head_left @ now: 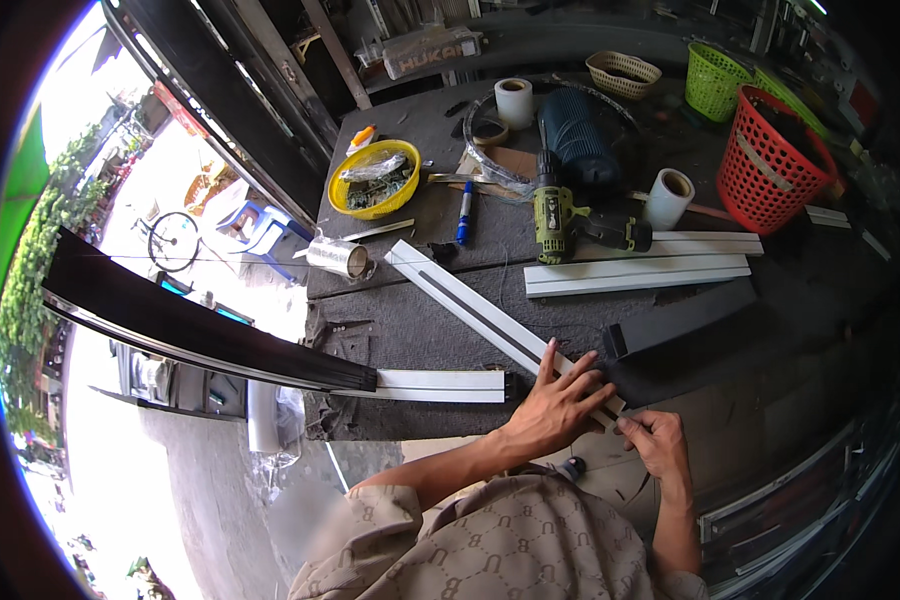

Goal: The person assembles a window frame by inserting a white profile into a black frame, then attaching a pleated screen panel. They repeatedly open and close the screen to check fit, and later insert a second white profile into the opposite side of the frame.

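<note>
A long white profile [470, 305] lies slantwise on the dark covered table, its near end at the table's front edge. Along its face runs a thin dark strip [448, 290]. My left hand [562, 402] lies flat across the near part of this profile, fingers spread, pressing on it. At the profile's near end my right hand [656, 442] is closed, thumb and fingers pinching the thin dark strip. A loose dark tail hangs below that hand. To the left, another white profile [445, 385] sticks out from the end of a long black profile [220, 335].
Beyond my hands are a green cordless drill [560, 225], white profiles [640, 275], a black bar [680, 318] and a blue marker [465, 213]. A yellow basket [410, 200], a red basket [735, 165], rolls [670, 198] and a dark blue cylinder [577, 140] stand farther back.
</note>
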